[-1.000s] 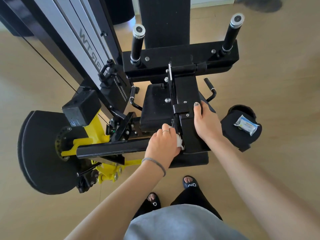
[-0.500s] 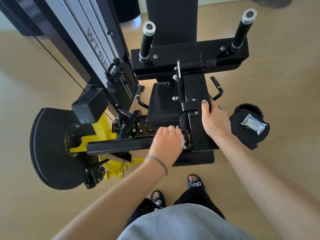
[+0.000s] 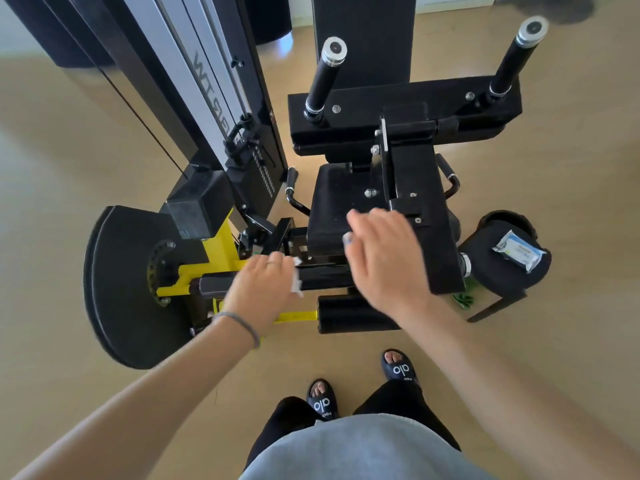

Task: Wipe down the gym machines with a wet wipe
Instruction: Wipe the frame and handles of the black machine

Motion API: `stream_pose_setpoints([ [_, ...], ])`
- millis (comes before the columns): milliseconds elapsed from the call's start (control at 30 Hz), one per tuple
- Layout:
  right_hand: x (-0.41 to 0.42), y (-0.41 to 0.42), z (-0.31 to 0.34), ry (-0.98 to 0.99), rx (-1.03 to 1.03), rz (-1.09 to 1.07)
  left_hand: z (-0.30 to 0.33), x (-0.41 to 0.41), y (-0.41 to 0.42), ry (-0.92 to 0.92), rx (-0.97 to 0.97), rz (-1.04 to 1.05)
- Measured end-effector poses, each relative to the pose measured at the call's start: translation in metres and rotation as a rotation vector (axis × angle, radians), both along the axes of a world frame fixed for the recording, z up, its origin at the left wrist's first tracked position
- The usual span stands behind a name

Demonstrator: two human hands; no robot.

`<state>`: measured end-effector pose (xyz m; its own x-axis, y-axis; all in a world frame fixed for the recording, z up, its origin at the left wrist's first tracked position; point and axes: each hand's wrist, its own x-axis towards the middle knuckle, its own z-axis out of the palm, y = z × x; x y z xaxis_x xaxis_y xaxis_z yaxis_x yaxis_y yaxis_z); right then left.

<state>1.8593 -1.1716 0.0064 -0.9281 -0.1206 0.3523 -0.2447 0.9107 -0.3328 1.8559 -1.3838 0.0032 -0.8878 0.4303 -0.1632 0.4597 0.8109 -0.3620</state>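
- The gym machine (image 3: 408, 188) fills the middle of the view: black frame, black seat pad, yellow brackets low on its left, and a silver-and-black weight column (image 3: 194, 84) rising at its left.
- A black half-round plate (image 3: 121, 289) hangs at the machine's left end, fixed to the yellow part.
- Two black upright handles (image 3: 325, 77) with silver caps stand on the crossbar at the back.
- A black horizontal bar (image 3: 322, 277) runs across the front, just below the seat pad.
- A small black stool (image 3: 509, 271) stands just right of the machine, with a pack of wipes (image 3: 519, 252) lying on top.
- The right hand (image 3: 384, 261) hovers over the front of the seat pad, fingers spread and relaxed, gripping nothing; it is blurred.
- The left hand (image 3: 263, 289) is curled over the horizontal bar and grips the wet wipe (image 3: 297, 280), whose white edge sticks out at the right of the fingers, against the bar.
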Motion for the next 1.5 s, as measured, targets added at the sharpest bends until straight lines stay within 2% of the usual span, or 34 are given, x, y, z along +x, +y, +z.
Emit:
stream_pose_setpoints([
  [67,0.008,-0.027,-0.017,-0.060,0.038,0.063,-0.013,0.002,0.039,-0.028,0.092,-0.053],
  [167,0.009,-0.039,-0.033,-0.174,0.021,-0.037,-0.018,0.002,0.058,-0.065,0.193,-0.077],
  [267,0.007,-0.039,-0.039,-0.175,0.140,-0.096,-0.008,0.003,-0.005,0.000,0.158,-0.062],
  [367,0.005,-0.044,-0.043,-0.140,0.173,-0.130,0.002,0.003,-0.090,0.014,0.068,0.028],
  [433,0.005,-0.046,-0.049,-0.094,0.179,-0.150,0.003,0.000,-0.119,-0.006,0.014,0.048],
  [500,0.004,-0.047,-0.053,-0.035,0.165,-0.161,0.000,-0.003,-0.104,0.000,0.006,0.023],
  [667,0.002,-0.049,-0.055,0.045,0.175,-0.191,-0.021,-0.002,-0.019,-0.040,0.178,-0.056],
  [767,0.001,-0.050,-0.056,0.072,0.181,-0.203,-0.011,-0.005,-0.048,-0.067,0.216,-0.075],
  [933,0.000,-0.052,-0.058,0.073,0.185,-0.228,-0.004,-0.012,-0.133,-0.125,0.218,0.030],
  [1100,0.001,-0.053,-0.057,0.088,0.180,-0.220,-0.021,0.007,-0.082,0.007,0.175,-0.014],
  [1233,0.002,-0.052,-0.057,0.108,0.171,-0.209,-0.021,0.014,-0.078,0.023,0.311,-0.057],
  [1400,0.002,-0.055,-0.055,0.130,0.169,-0.224,-0.023,0.012,-0.145,0.038,0.509,0.139],
  [1500,0.001,-0.055,-0.055,0.132,0.170,-0.227,-0.040,0.019,-0.137,0.056,0.713,0.295],
])
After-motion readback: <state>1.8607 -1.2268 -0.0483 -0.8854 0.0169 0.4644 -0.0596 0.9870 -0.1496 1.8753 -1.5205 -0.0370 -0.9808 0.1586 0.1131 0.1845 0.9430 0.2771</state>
